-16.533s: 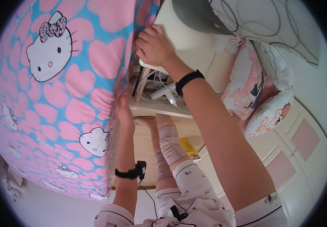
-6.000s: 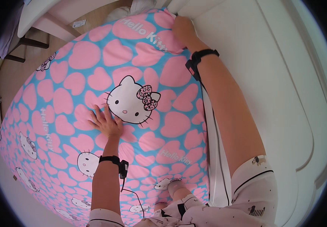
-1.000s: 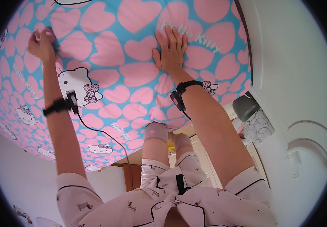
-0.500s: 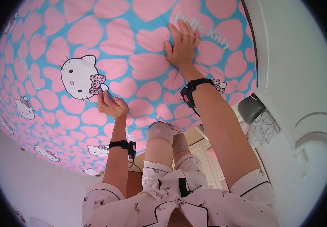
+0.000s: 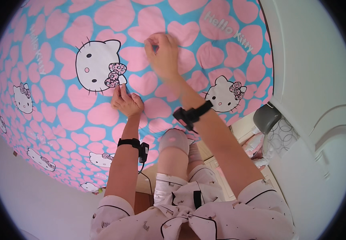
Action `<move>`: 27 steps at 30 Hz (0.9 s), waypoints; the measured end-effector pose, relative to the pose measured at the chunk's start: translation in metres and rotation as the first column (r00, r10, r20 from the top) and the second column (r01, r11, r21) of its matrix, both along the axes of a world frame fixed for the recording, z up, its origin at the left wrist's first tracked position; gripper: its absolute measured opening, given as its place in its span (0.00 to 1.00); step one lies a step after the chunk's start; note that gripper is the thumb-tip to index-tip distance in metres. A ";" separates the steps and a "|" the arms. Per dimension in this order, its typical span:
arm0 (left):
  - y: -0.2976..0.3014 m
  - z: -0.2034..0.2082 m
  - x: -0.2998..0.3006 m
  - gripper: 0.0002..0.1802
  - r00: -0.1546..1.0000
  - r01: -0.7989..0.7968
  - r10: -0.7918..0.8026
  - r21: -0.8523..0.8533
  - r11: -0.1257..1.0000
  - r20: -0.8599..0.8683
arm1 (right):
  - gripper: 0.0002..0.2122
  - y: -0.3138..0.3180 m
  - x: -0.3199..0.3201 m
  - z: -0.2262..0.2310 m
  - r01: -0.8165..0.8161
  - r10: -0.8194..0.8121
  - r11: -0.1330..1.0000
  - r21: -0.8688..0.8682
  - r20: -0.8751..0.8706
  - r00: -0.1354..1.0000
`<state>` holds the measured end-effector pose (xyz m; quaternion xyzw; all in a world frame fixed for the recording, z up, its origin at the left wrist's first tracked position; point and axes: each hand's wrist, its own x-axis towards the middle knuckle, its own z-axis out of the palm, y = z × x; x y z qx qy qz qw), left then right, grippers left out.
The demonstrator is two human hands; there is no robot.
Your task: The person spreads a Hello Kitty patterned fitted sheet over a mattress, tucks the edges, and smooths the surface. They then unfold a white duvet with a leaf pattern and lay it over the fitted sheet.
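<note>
A bed sheet, turquoise with pink hearts and white cartoon cat heads, spreads over the bed before me. My left hand rests on it just below the bow of the large cat head. Its fingers are loosely bent, the thumb stands apart, and I see nothing held. Over the sheet to the right of that cat is my right hand, slightly blurred. Its thumb and fingers curl into a closed ring, with nothing visible in them. I cannot tell whether it touches the cloth. A black strap with a small box circles each wrist.
My knee is against the sheet's near edge. A white headboard-like panel runs along the right. Beside it, below the bed's corner, are a grey rounded object and a pinkish bundle. Pale wall lies at lower left.
My right hand has left its flat, spread position on the sheet, moved left and curled its fingers. My left hand stays beside the cat's bow. The view has shifted slightly.
</note>
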<state>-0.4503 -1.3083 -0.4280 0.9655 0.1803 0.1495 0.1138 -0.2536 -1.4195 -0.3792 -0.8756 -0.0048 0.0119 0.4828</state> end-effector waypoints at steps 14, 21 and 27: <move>-0.002 0.002 -0.003 0.28 0.999 0.011 -0.010 -0.018 1.000 0.051 | 0.08 0.009 0.004 -0.007 0.216 -0.219 0.974 0.065 0.048 0.974; -0.005 0.003 -0.004 0.28 0.998 0.009 -0.010 0.010 1.000 0.065 | 0.05 -0.059 -0.031 0.023 0.202 -0.177 0.953 0.227 -0.129 0.976; -0.007 0.003 -0.005 0.28 0.997 0.016 -0.017 0.015 1.000 0.069 | 0.08 -0.087 0.013 -0.004 0.237 -0.258 0.961 0.145 0.146 0.955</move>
